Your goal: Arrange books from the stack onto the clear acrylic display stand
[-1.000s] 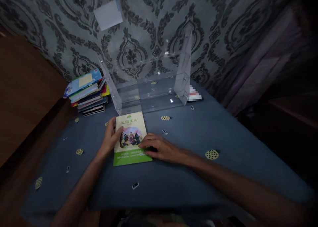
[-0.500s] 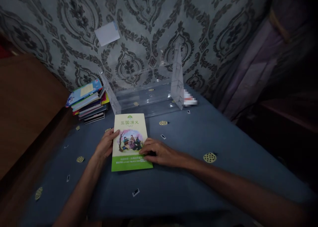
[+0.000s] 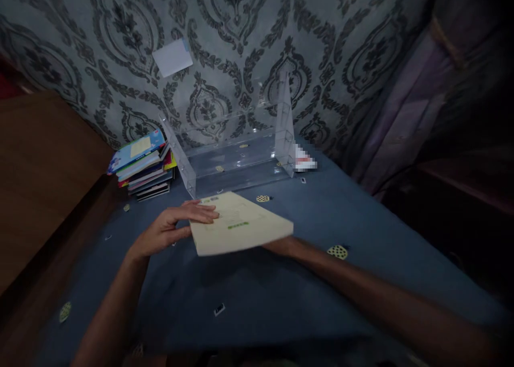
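While the stack [image 3: 140, 166] stands at far L, the L hand [image 3: 172, 225] is half open: fingers flat on the book [image 3: 244, 233], thumb near its L edge; can't tell if it grips. Clear rack [image 3: 285, 131] stands on table [image 3: 361, 238] behind book. Book tilts, cream cover up, btwn both hands. R hand [image 3: 281, 245] is under book's R end, mostly hidden; finger pos. & grip can't be told.

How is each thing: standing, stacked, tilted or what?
Book: tilted, pale side showing
Left hand: fingers resting on the book
Right hand: mostly hidden under the book
Book stack: piled unevenly
Transparent shelf: standing upright
White card: slanted on the wall
Curtain: gathered by a band
Tablecloth: spread flat
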{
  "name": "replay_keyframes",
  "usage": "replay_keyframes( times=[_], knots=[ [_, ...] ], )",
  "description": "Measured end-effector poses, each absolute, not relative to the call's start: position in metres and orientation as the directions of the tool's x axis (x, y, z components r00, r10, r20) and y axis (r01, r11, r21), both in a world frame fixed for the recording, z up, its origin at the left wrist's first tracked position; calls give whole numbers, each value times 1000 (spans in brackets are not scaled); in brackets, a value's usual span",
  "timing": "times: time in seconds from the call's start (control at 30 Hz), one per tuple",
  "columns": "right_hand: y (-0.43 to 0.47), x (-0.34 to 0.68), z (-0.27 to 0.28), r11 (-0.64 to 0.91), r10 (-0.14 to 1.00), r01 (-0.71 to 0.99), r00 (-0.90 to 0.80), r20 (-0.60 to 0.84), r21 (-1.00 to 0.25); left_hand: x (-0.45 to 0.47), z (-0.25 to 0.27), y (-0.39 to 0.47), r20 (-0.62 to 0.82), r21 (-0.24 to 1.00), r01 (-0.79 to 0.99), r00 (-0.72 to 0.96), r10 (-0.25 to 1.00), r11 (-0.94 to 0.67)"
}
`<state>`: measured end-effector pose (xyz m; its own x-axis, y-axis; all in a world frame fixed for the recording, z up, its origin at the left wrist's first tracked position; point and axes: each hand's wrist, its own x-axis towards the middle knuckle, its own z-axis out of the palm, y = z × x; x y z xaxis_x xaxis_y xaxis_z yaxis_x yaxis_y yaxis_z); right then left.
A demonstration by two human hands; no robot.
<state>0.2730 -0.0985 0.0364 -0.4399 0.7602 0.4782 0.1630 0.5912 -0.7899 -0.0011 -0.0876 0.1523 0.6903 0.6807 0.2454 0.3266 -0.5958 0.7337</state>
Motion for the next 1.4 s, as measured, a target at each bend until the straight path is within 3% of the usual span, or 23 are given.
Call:
replay_keyframes(
  times=[0.07,0.13,0.27,0.43,0.73,0.87,1.17,1.3,1.4],
  knots=[
    [-95,275,34,601,742,99,-437,508,-793,-5,147,-90,238,634,370,742,626,-679],
    [-94,274,35,634,727,141,-444,524,-760,-11,134,-92,247,606,417,711,659,-678],
    [-93,270,36,707,685,349,-555,472,-615,-31,97,-95,238,746,417,562,792,-520],
    [-92,266,34,683,698,421,-618,363,-597,-48,65,-99,223,788,426,474,852,-444],
    [-84,264,38,714,667,449,-668,329,-537,-53,55,-114,298,568,576,522,799,-588],
    [-80,264,39,719,662,448,-675,326,-532,-56,52,-125,307,409,636,579,755,-654],
    [-73,257,27,683,727,545,-572,379,-486,-61,51,-121,195,229,742,599,777,-629],
    [-68,260,20,625,780,584,-447,438,-518,-54,65,-125,59,123,775,617,784,-619],
    [-64,261,18,617,787,559,-420,453,-554,-33,72,-132,43,73,792,604,796,-606]
  ],
)
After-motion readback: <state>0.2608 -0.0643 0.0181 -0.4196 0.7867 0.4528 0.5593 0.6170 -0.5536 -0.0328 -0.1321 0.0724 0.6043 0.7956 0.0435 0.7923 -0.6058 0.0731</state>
